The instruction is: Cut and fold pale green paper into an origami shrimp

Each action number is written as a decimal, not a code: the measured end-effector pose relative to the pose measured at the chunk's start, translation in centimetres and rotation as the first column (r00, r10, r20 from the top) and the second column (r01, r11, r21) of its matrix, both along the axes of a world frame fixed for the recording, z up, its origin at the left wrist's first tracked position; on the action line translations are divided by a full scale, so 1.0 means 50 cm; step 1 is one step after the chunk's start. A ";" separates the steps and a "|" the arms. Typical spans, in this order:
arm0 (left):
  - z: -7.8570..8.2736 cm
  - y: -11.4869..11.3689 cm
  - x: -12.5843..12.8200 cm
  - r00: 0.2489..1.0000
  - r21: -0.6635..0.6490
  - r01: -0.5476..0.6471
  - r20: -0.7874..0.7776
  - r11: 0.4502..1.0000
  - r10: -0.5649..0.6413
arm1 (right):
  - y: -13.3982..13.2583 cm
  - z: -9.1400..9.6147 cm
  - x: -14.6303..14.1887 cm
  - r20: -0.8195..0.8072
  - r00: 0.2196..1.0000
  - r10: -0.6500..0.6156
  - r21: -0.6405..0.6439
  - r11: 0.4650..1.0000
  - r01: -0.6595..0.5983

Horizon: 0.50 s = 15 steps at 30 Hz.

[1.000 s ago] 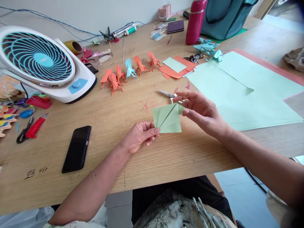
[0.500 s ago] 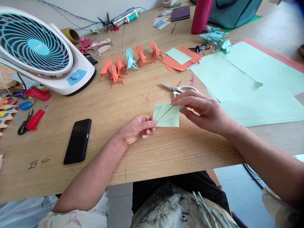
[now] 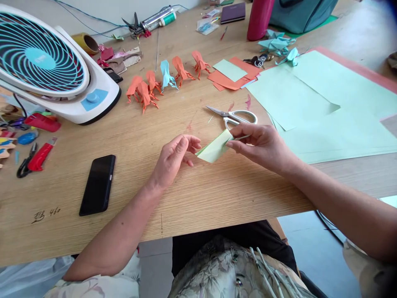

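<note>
A folded light-green paper [image 3: 214, 150] is tilted on edge just above the wooden table [image 3: 217, 198]. My right hand [image 3: 260, 145] pinches its upper right corner between thumb and fingers. My left hand [image 3: 175, 159] is at the paper's left end, palm turned up, fingers curled loosely and apart; its fingertips are right at the paper's edge, and I cannot tell whether they touch it. White-handled scissors [image 3: 232, 116] lie just behind my right hand.
Several orange and one blue origami figures [image 3: 161, 82] stand in a row mid-table. Large green sheets [image 3: 325, 111] lie right, a fan [image 3: 46, 70] far left, a black phone [image 3: 97, 184] near left, and a red cutter [image 3: 39, 156]. A red bottle [image 3: 259, 18] stands behind.
The paper has turned from lying flat toward me to standing on edge. My left hand has let go its pinch and opened, palm up. My right hand still holds the paper.
</note>
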<state>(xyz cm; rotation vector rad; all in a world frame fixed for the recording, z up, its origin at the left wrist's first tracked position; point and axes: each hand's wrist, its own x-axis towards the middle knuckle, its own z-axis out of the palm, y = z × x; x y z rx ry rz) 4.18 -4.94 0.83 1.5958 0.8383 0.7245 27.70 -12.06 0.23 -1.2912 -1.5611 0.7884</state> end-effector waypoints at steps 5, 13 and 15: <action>-0.001 -0.019 0.009 0.993 0.036 0.023 -0.115 0.999 -0.018 | -0.004 -0.006 -0.010 0.007 1.000 0.023 -0.164 0.986 -0.022; -0.005 -0.018 0.010 0.954 0.134 -0.033 -0.293 0.990 0.071 | 0.009 -0.031 0.001 0.016 1.000 0.019 -0.105 0.994 -0.017; -0.002 -0.024 0.007 0.929 0.187 -0.030 -0.357 0.982 0.096 | 0.010 -0.032 0.003 0.038 0.999 0.037 -0.134 0.991 -0.032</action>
